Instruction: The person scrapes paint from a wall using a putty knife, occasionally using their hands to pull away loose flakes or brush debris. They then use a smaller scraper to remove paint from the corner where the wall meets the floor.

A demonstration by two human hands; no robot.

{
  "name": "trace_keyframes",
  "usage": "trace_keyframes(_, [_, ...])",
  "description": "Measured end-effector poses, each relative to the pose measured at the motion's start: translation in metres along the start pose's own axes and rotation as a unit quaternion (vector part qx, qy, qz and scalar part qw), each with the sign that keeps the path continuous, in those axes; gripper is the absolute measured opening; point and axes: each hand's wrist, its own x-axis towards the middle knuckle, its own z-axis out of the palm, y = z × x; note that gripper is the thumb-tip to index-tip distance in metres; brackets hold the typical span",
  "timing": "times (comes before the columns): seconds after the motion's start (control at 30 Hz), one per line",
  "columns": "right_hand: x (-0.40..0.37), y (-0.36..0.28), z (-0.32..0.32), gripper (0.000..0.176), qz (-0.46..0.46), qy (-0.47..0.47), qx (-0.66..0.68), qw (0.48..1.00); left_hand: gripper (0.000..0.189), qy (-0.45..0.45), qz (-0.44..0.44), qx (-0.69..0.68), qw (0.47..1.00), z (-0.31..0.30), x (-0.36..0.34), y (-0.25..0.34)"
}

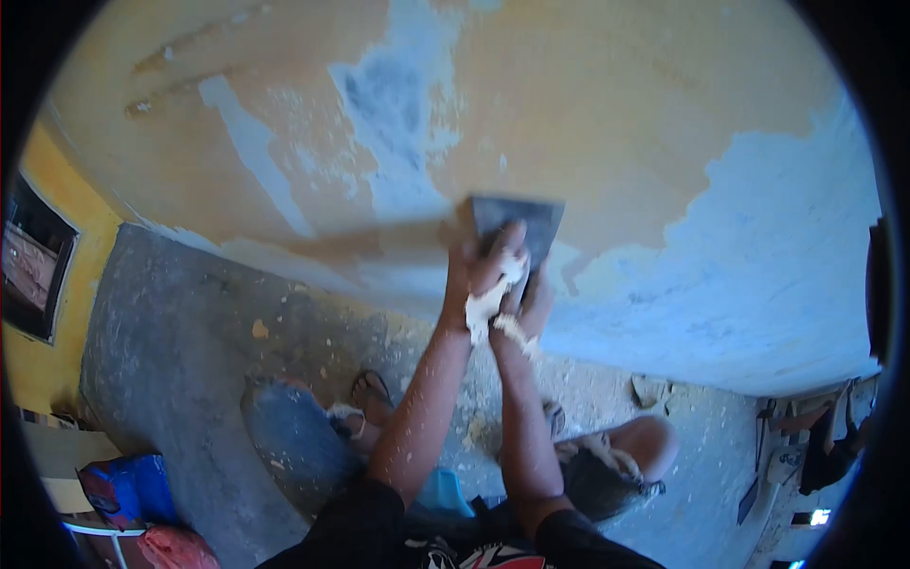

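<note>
Both of my hands are wrapped round a paint scraper [533,213], its wide grey blade up against the wall [607,114]. My left hand [482,270] is closed on it with the thumb lying along the back of the blade. Lower down and to the right, my right hand [536,302] grips it too. The handle is mostly hidden by my fingers. Pale paint peelings [485,308] lie over my hands and wrists, and small flecks dot both forearms. The wall shows tan paint with bare bluish-white patches around the blade and along its lower right.
Paint chips litter the grey floor [190,303] below the wall. My bent legs are on either side. A blue bag [128,488] and a red bag [175,548] sit at lower left, under a window [38,266]. Another person [834,446] is at the far right.
</note>
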Motion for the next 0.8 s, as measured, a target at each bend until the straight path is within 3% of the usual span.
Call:
trace_keyframes(0.07, [0.016,-0.032,-0.004,0.035,0.065,-0.002,0.058,0.996,0.018,-0.065,0.023,0.027,0.997,0.014,-0.007,0.04])
trace_keyframes(0.1, [0.023,-0.04,-0.002,0.037,0.056,0.01,0.095,0.994,0.018,-0.061,0.014,0.028,0.998,0.015,-0.005,0.042])
trace_keyframes(0.17, [0.011,-0.041,-0.003,0.038,0.048,0.024,0.131,0.99,0.02,-0.182,-0.027,-0.005,0.983,0.016,-0.008,0.047])
trace_keyframes(0.2, [-0.004,-0.029,-0.002,0.04,0.068,0.043,0.128,0.989,0.02,-0.185,-0.024,-0.005,0.982,0.0,-0.005,0.037])
trace_keyframes(0.27, [-0.048,0.011,0.005,0.043,0.085,0.066,0.104,0.989,0.029,-0.297,-0.006,0.081,0.951,-0.075,0.014,-0.018])
trace_keyframes(0.33, [-0.114,0.082,0.024,0.044,0.137,0.058,0.095,0.984,0.041,-0.355,-0.143,-0.062,0.922,-0.143,0.011,-0.082])
trace_keyframes(0.37, [-0.141,0.103,0.028,0.047,0.185,0.051,0.023,0.981,0.048,-0.281,-0.194,-0.006,0.94,-0.162,-0.007,-0.11])
trace_keyframes(0.4, [-0.167,0.144,0.042,0.049,0.072,0.118,-0.09,0.986,0.055,-0.202,-0.244,0.049,0.947,-0.176,-0.029,-0.131])
trace_keyframes(0.43, [-0.202,0.187,0.032,0.049,0.286,-0.032,-0.142,0.947,0.053,-0.185,-0.262,0.048,0.946,-0.18,-0.051,-0.145])
trace_keyframes(0.5, [-0.224,0.197,0.027,0.047,0.274,-0.062,-0.141,0.949,0.051,-0.163,-0.278,0.046,0.945,-0.201,-0.073,-0.181])
trace_keyframes(0.57, [-0.224,0.198,0.025,0.047,0.251,-0.107,-0.156,0.949,0.046,-0.022,-0.279,0.068,0.958,-0.24,-0.076,-0.232])
trace_keyframes(0.67, [-0.199,0.197,0.037,0.047,0.288,-0.12,-0.119,0.943,0.043,0.007,-0.253,0.1,0.962,-0.239,-0.055,-0.218])
trace_keyframes(0.73, [-0.179,0.197,0.053,0.047,0.273,-0.073,-0.101,0.954,0.038,0.012,-0.227,0.07,0.971,-0.221,-0.038,-0.202])
trace_keyframes(0.8, [-0.166,0.198,0.061,0.045,0.25,-0.068,-0.101,0.96,0.037,0.015,-0.15,0.045,0.988,-0.212,-0.025,-0.195])
